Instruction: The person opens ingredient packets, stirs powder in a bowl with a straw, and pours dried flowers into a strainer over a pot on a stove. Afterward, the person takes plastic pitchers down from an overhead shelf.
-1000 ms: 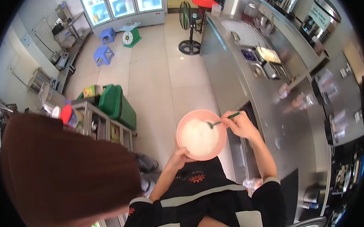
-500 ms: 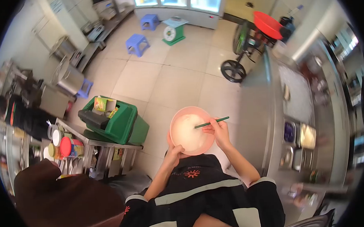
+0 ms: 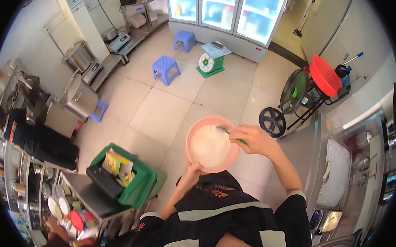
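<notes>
Currently we've got the pink bowl (image 3: pixel 234 152) of white stuff (image 3: pixel 209 146) before our black top (image 3: pixel 244 223), left fingers (image 3: pixel 195 167) gripping its rim, right fingers (image 3: pixel 239 133) pinching a green utensil (image 3: pixel 222 129) over it.

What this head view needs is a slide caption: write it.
Left hand holds pink bowl of white mixture; right hand holds green utensil.

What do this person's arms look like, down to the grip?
The left grip and right grip are ungloved hands; no watch shows. The short black sleeves end in pale bands, and an orange-red emblem marks the left one.
</notes>
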The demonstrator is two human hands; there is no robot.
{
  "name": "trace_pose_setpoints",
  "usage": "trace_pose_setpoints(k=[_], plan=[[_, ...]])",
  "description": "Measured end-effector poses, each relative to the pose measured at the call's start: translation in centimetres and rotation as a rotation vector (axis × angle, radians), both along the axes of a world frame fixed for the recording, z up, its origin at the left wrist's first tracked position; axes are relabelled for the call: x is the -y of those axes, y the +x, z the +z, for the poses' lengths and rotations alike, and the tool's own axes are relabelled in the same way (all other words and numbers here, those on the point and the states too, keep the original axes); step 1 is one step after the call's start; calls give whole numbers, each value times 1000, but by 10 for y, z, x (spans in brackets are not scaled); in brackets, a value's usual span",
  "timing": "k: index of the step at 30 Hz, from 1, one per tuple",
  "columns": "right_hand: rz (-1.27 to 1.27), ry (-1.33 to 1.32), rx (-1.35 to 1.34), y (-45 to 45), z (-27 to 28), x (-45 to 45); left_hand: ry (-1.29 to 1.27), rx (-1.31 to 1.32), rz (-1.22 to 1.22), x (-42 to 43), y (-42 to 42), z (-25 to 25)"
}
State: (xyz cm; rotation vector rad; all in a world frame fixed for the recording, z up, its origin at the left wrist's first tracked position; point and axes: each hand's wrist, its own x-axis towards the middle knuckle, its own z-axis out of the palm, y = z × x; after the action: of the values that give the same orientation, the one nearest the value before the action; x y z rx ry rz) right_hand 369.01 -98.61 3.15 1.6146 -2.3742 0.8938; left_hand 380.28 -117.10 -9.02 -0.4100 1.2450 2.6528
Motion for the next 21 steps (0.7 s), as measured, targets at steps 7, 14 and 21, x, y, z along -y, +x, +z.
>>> trace_pose_setpoints(k=[7, 14, 21], plan=[[-437, -400, 1032, -155, -62, 28, -59, -6, 85, 39, -148, -2], [-510, -812, 1420, -291, -126, 128, -38, 45, 305, 94, -305, -26], [-15, -470, 1168, -431, -87, 247, 16, 70, 601, 153, -415, 4]])
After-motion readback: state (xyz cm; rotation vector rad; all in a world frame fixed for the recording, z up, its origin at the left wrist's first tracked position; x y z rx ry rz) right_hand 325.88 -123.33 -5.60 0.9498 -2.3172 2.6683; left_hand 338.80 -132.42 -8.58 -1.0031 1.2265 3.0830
